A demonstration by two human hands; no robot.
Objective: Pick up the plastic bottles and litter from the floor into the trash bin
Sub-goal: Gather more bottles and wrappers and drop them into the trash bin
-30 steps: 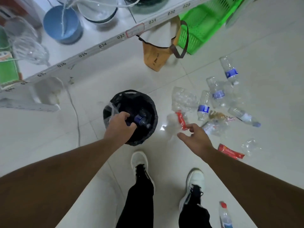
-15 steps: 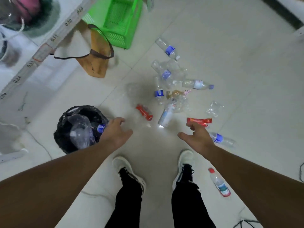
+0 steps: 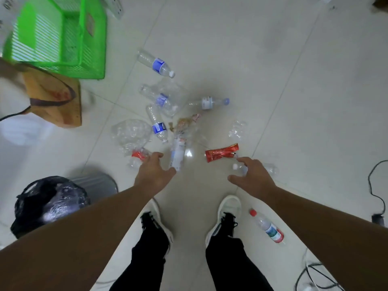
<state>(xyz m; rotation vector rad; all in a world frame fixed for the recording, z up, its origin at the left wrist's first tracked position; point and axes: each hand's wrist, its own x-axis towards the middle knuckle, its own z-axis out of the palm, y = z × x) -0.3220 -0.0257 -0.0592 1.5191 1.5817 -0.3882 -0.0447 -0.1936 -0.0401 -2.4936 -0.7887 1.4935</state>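
Several clear plastic bottles lie scattered on the pale tiled floor, one with a blue label farthest away. A red wrapper lies near my right hand, which is open and empty above a clear bottle. My left hand is open between a crushed bottle with a red label and a white-labelled bottle. The trash bin, lined with a black bag, stands at the lower left. A red-capped bottle lies by my right foot.
A green plastic basket and a brown bag sit at the upper left. Black cables run along the right edge of the floor. My two feet in white shoes stand just behind the litter.
My view has swung from the bin to the litter. My left hand left the bin and moved right toward the bottles. My right hand stayed open over the floor.
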